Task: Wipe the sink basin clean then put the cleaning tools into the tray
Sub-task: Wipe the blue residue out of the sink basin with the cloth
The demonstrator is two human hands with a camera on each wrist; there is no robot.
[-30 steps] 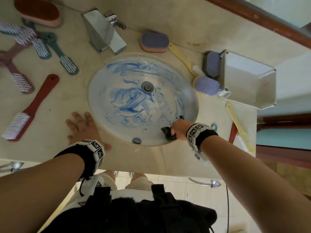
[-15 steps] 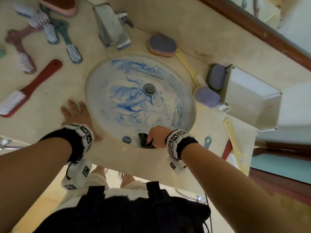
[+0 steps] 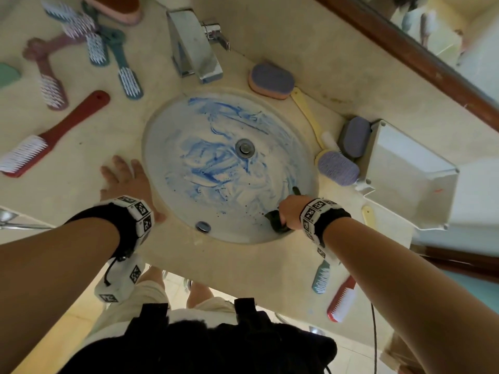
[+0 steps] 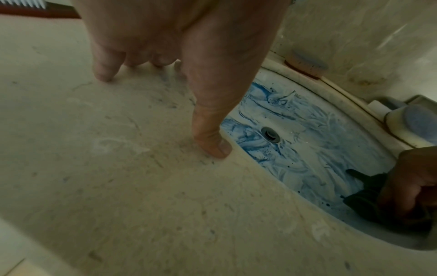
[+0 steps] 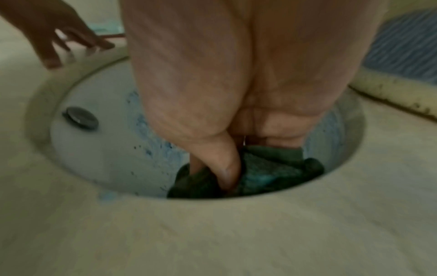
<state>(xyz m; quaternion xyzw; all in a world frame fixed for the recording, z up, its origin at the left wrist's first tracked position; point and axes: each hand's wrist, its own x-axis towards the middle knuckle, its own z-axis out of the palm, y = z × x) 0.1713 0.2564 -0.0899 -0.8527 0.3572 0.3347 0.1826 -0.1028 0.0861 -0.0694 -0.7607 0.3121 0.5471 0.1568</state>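
The round white sink basin [image 3: 189, 122] [image 4: 307, 130] [image 5: 94, 149] is smeared with blue streaks around its drain [image 3: 245, 147]. My right hand [image 3: 290, 211] [image 5: 224, 149] grips a dark green cloth [image 3: 275, 221] [image 4: 364, 199] [image 5: 272, 173] against the basin's near right wall. My left hand [image 3: 127, 179] [image 4: 165, 74] lies flat on the counter by the basin's left rim, fingers spread. An empty white tray [image 3: 410, 168] stands on the counter at the right.
A chrome faucet [image 3: 193, 44] stands behind the basin. Several brushes [image 3: 54, 130] lie on the left counter. Purple sponges [image 3: 271, 79] and a yellow-handled scrubber [image 3: 337, 166] lie between basin and tray. More brushes [image 3: 341, 300] lie under my right forearm.
My right hand slid the cloth along the basin's near wall, first left toward the overflow cap, then back to the right. The left hand stayed planted on the counter.
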